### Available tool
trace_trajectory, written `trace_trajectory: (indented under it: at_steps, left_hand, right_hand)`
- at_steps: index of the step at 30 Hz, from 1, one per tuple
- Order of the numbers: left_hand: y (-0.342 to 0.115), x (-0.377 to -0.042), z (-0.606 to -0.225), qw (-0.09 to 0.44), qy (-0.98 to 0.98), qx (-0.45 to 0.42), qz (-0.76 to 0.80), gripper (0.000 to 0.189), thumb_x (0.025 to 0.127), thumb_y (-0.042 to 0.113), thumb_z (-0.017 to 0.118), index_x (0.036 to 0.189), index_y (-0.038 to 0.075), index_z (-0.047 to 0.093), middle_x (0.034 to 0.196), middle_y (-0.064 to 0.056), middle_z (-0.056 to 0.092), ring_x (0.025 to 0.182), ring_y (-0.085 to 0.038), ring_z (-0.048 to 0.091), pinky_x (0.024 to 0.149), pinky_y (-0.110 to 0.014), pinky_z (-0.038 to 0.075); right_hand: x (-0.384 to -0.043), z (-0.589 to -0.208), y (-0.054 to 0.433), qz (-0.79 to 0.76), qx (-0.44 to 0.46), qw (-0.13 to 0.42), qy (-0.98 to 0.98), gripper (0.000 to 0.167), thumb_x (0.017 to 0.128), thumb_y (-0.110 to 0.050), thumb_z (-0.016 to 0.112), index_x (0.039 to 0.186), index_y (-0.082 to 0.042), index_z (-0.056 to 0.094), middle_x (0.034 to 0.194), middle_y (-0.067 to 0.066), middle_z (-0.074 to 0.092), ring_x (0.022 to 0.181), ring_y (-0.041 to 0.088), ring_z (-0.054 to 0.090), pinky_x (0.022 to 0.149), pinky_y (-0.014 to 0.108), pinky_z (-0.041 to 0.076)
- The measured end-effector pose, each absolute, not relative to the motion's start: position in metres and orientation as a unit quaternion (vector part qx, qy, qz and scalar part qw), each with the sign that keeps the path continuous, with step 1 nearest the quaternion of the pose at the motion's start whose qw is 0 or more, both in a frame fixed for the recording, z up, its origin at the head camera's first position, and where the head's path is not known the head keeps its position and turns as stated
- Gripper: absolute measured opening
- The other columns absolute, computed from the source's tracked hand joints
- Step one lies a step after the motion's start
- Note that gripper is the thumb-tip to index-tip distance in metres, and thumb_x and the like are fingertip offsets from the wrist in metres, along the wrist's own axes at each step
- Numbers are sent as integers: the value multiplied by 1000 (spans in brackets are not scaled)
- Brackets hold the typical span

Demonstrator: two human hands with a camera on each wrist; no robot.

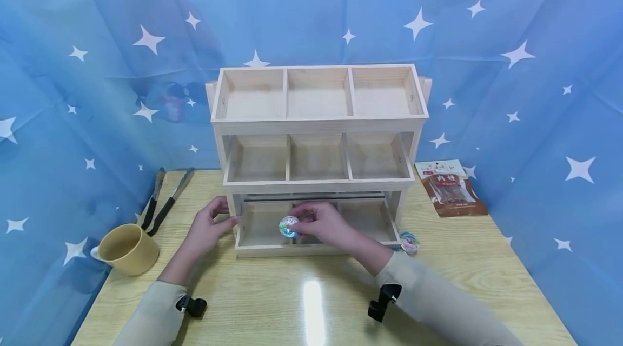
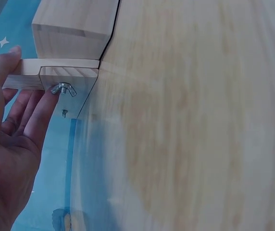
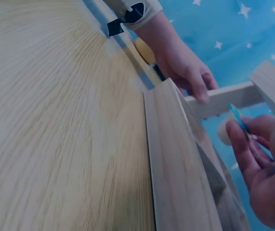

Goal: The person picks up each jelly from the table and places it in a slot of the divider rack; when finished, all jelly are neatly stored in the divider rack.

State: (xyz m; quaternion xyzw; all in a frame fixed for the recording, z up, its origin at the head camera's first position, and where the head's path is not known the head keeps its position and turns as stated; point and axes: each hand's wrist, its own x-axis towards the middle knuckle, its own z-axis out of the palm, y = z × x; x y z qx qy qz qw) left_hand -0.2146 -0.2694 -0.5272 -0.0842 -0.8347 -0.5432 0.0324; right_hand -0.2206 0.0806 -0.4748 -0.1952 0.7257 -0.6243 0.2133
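A three-tier wooden shelf [image 1: 321, 127] with divided trays stands on the table. At its lower left, my left hand [image 1: 209, 225] grips the frame; in the left wrist view the left hand [image 2: 17, 125] has its thumb on one side of a wooden bar and its fingers on the other, by a wing nut [image 2: 63, 89]. Over the bottom tray [image 1: 265, 251], my right hand [image 1: 323, 224] pinches a small round cup with a shiny coloured lid [image 1: 289, 226]. The right wrist view shows the cup's pale body [image 3: 224, 131], tilted, between thumb and fingers.
Similar shiny-lidded cups [image 1: 409, 243] lie right of the shelf, partly hidden by my right arm. A brown snack packet [image 1: 451, 188] is at the right rear. A yellow mug [image 1: 128, 250] and two dark-handled utensils [image 1: 167, 203] are at the left. Blue star-patterned cloth surrounds the table.
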Motion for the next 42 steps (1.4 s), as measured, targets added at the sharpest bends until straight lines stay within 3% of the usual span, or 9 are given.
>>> trace_trajectory:
  at_steps: [9, 14, 22, 33, 42]
  left_hand:
    - [-269, -215, -528, 29, -831, -83, -550, 45, 102, 22, 84, 141, 10, 67, 129, -14, 72, 125, -32, 63, 114, -67, 44]
    - [-269, -215, -528, 30, -832, -88, -548, 44, 103, 22, 84, 141, 9, 67, 127, -14, 73, 124, -33, 63, 117, -70, 40]
    - [-269, -217, -527, 32, -833, -94, -544, 41, 103, 21, 82, 140, 9, 67, 126, -13, 73, 122, -32, 64, 117, -69, 40]
    - [-270, -218, -529, 36, -833, -92, -544, 40, 102, 17, 83, 137, 8, 68, 125, -14, 73, 121, -31, 64, 118, -68, 39]
    - [-271, -218, -530, 36, -833, -92, -545, 39, 102, 17, 83, 137, 8, 68, 124, -13, 73, 120, -30, 65, 118, -68, 40]
  right_hand:
    - [-228, -479, 47, -587, -211, 206, 754, 26, 99, -14, 86, 124, -9, 80, 112, 8, 78, 96, 45, 77, 82, 50, 66]
    - [-232, -482, 31, -583, -219, 219, 751, 25, 99, -12, 84, 124, -9, 79, 111, 6, 76, 99, 39, 77, 85, 50, 66]
    - [-234, -484, 8, -544, -241, 207, 776, 27, 99, -10, 84, 125, -9, 78, 108, 0, 77, 90, 17, 76, 81, 44, 67]
    - [-241, -491, -18, -491, -280, 195, 801, 26, 97, -2, 84, 122, 0, 78, 106, 7, 77, 87, 13, 73, 77, 26, 62]
    - [-242, -490, -22, -487, -256, 229, 803, 32, 94, 3, 83, 125, 4, 75, 112, 13, 77, 82, 18, 75, 76, 31, 65]
